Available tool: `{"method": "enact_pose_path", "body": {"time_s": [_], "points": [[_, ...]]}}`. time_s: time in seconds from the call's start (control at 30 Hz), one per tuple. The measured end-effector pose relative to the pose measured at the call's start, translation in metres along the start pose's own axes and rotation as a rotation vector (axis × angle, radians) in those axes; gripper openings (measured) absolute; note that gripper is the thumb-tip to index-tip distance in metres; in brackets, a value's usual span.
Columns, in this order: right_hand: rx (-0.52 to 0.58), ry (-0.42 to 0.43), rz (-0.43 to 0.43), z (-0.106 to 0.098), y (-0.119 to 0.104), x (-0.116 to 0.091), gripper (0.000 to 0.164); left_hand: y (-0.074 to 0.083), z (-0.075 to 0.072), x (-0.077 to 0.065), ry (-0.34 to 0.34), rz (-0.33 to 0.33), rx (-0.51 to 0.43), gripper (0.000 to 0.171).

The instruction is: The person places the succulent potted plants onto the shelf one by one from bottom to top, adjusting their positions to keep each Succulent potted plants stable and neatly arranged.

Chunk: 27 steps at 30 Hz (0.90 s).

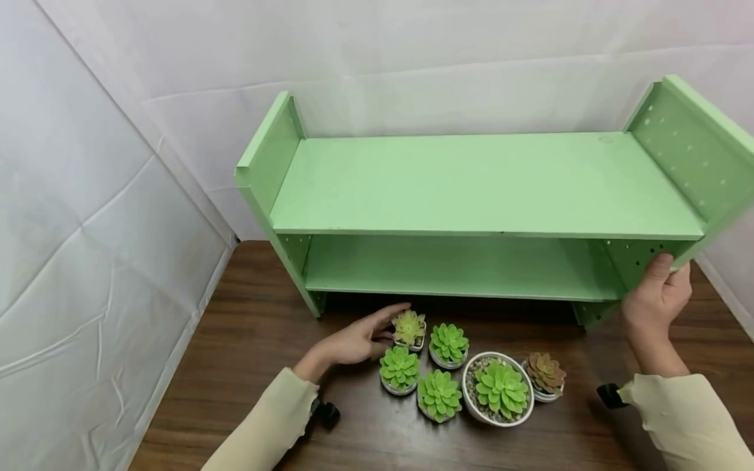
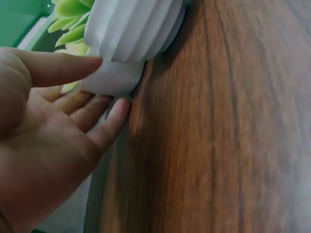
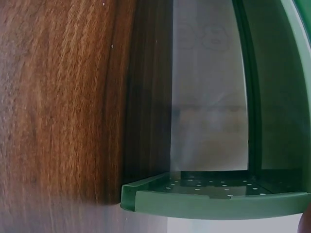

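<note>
My left hand point(image 1: 357, 337) reaches in beside a small yellow-green succulent point(image 1: 409, 327) in a white pot. In the left wrist view, its fingers extend toward the smooth white pot point(image 2: 114, 80), fingertips right at the base, while the thumb overlaps the pot's upper side. A ridged white pot point(image 2: 136, 29) stands close by. At the right, my right hand point(image 1: 656, 304) grips the side panel of the green two-tier shelf point(image 1: 483, 186), its thumb on the front edge. Only a sliver of that hand point(image 3: 305, 221) shows in the right wrist view.
In front of the shelf stand several green succulents point(image 1: 439, 395), a larger one in a round white pot point(image 1: 497, 424), and a reddish-brown succulent point(image 1: 544, 374). All are on the dark wooden table point(image 1: 253, 347). White cloth point(image 1: 471, 78) hangs behind and at the left.
</note>
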State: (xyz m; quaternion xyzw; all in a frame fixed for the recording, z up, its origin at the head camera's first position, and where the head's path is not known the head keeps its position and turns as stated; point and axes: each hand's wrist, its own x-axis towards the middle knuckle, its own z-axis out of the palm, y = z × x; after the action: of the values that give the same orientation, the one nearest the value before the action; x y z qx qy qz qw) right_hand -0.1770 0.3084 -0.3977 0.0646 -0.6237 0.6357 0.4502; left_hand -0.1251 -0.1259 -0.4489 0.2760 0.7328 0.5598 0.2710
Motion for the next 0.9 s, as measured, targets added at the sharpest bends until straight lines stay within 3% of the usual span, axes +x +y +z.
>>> {"method": "enact_pose_path", "body": {"time_s": [0.4,0.67,0.9], "points": [[0.147,0.048,0.027,0.0048,0.001,0.0011,0.03,-0.0054,0.0072,0.0093,0.131,-0.057,0.09,0.078],[0.071,0.102,0.037,0.005,0.0022,0.0009,0.026,-0.0058,0.0102,0.0091,0.178,-0.072,0.112,0.077],[0.018,0.094,0.024,0.0038,0.0044,0.0007,0.025,-0.0082,0.0081,0.0095,0.188,-0.063,0.054,0.076]]}}
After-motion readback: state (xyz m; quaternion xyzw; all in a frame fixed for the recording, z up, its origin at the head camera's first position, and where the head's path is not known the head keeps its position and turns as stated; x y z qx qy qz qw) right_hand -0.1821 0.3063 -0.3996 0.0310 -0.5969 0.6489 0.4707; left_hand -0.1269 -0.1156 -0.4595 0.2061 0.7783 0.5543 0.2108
